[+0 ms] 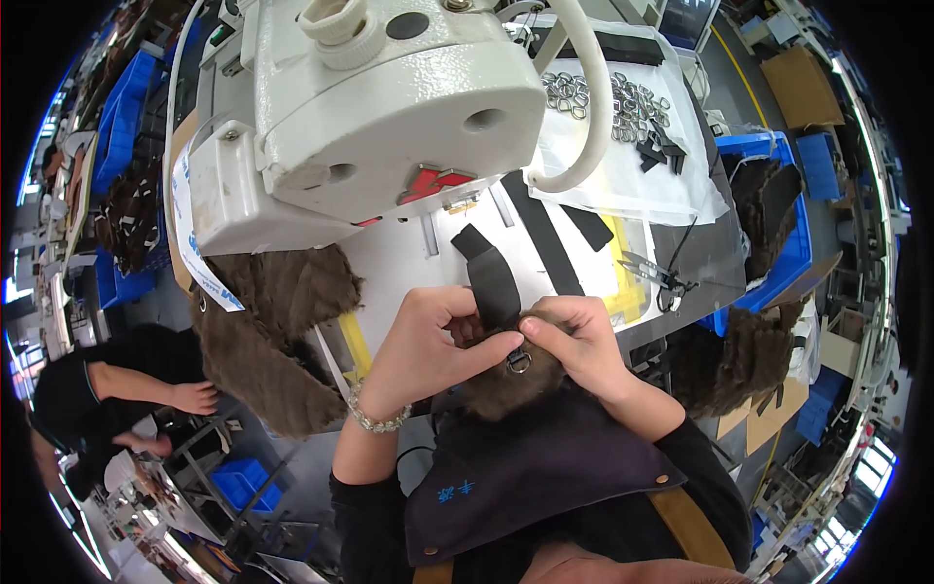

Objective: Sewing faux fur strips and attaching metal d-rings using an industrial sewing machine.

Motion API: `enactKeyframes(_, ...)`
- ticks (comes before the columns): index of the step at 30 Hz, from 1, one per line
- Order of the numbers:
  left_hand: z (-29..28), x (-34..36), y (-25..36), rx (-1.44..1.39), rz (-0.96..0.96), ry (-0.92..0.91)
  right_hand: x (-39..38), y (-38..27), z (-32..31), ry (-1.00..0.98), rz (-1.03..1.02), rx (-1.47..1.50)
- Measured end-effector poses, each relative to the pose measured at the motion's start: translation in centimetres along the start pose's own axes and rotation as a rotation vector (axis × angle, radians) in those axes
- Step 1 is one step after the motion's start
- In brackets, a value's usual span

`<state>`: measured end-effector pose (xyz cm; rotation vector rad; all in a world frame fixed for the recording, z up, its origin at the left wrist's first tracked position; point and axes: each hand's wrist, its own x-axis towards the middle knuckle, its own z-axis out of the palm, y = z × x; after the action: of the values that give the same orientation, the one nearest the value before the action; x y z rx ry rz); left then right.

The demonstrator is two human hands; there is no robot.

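Note:
Close to my body, both hands pinch a brown fur piece (508, 391) where a black strap (493, 284) meets it. My left hand (438, 336) closes on the strap's near end, thumb pressed along the join. From the other side my right hand (574, 350) grips the fur, its thumb tip beside the left thumb. A metal D-ring (519, 361) hangs on the fur just below the thumbs. The strap's far end rises loose toward the white sewing machine (389, 117). My fingers hide the join itself.
More brown fur (268, 365) drapes over the table's left edge. Black straps (550, 238) and thread snips (650, 271) lie to the right. Metal rings (632, 109) are heaped on white sheeting farther back. Blue crates (778, 234) flank the table; another person's hand (195, 397) is at far left.

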<state>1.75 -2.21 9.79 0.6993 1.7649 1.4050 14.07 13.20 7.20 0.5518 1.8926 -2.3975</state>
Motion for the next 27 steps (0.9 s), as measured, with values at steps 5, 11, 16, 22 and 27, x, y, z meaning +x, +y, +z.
enactKeyframes(5,-0.2,0.2,0.4,0.043,0.008,-0.044,-0.1,-0.2,0.1,-0.004,0.012,-0.005)
enactKeyframes(11,-0.2,0.3,0.6,-0.013,-0.011,-0.038,-0.3,0.5,-0.3,-0.017,-0.004,0.04)
enactKeyframes(16,1.2,0.1,-1.3,-0.197,0.096,0.095,-1.5,0.0,-1.3,-0.204,-0.027,-0.103)
enactKeyframes(22,3.0,2.8,-1.9,-0.585,0.126,0.201,-5.2,2.1,-4.1,-0.189,-0.028,0.083)
enactKeyframes(27,5.2,3.5,-2.5,-0.555,0.096,0.122,-10.8,1.9,-9.5,0.007,-0.139,0.202)
